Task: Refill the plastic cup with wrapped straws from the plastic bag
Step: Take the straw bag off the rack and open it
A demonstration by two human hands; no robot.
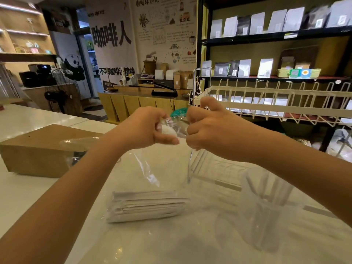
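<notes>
My left hand point(150, 126) and my right hand point(207, 128) both grip the bunched top of a clear plastic bag point(167, 168) held up above the white counter point(171, 241). The bag hangs down between my hands, and its lower end rests on the counter with a bundle of white wrapped straws point(144, 205) lying flat inside. A clear plastic cup point(266, 202) stands on the counter to the right, below my right forearm, with a few wrapped straws upright in it.
A brown cardboard box point(36, 151) lies on the counter at the left. A white wire rack point(276, 101) stands behind my right hand. Dark shelves with bags line the right wall.
</notes>
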